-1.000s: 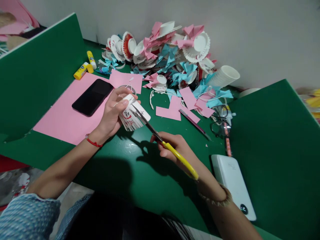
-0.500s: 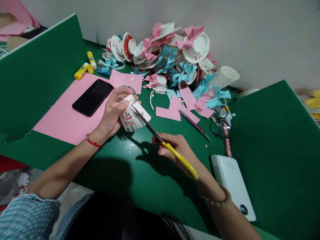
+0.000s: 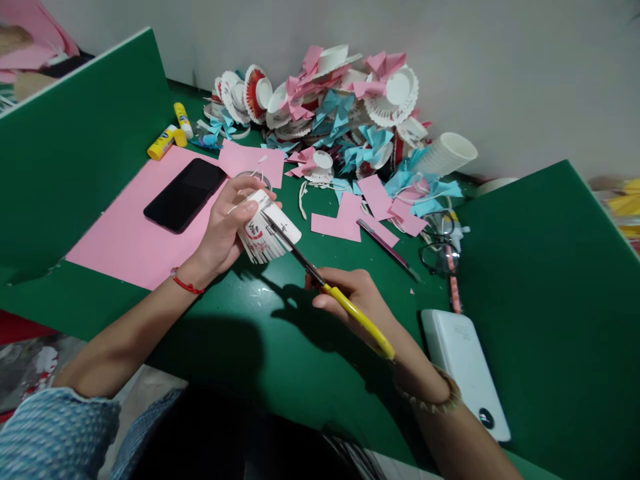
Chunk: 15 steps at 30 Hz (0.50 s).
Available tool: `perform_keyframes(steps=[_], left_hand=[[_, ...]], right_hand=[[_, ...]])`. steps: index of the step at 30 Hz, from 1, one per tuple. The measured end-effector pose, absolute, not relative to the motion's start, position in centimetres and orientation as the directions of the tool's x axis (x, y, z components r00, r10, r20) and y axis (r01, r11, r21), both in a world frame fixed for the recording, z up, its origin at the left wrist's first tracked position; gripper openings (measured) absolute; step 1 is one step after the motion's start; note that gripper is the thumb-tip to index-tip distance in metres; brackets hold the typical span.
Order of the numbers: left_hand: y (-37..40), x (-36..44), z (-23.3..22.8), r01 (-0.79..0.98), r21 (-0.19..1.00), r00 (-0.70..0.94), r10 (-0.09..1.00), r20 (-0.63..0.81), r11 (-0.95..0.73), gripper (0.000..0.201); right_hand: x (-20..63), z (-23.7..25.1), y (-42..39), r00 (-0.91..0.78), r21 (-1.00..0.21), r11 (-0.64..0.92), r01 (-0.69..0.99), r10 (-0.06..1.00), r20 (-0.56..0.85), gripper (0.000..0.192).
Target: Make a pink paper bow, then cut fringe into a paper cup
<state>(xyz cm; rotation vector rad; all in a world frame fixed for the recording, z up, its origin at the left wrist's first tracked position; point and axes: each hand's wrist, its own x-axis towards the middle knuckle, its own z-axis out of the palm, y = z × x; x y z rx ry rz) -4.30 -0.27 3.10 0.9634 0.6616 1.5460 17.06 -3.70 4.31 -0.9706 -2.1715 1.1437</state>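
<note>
Gripping a white paper cup (image 3: 267, 230) above the green desk (image 3: 280, 360), the left hand (image 3: 225, 227) has its fingers curled round the cup's base while the right hand (image 3: 357, 300), fingers closed through the handles, works yellow-handled scissors (image 3: 325, 290) whose blades sit in the cup's fringed wall. Because the left thumb lies just beside the blades, a careless snip could nick it or sever a strip. Red printing on the cup is too small to read, as are the glue sticks' (image 3: 170, 133) labels.

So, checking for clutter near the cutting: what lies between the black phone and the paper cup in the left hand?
Head view: only the pink paper sheet under the phone runs toward the cup.
</note>
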Motion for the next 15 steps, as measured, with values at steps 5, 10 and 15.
perform_keyframes(steps=[5,10,15], left_hand=[[-0.26,-4.38,3.02,-0.514,0.834,-0.022,0.976,0.219,-0.199,0.036],[-0.21,-4.46,2.87,-0.515,0.832,-0.011,0.973,0.231,-0.204,0.036],[-0.17,-4.5,2.82,-0.512,0.835,-0.004,0.973,0.231,-0.2,0.036]], right_hand=[[17.14,4.11,-3.68,-0.62,-0.839,0.403,0.366,0.777,0.103,0.059],[17.13,4.1,-3.7,-0.622,-0.834,0.403,0.377,0.777,0.095,0.058],[17.07,4.13,-3.69,-0.618,-0.822,0.42,0.384,0.779,0.11,0.059]])
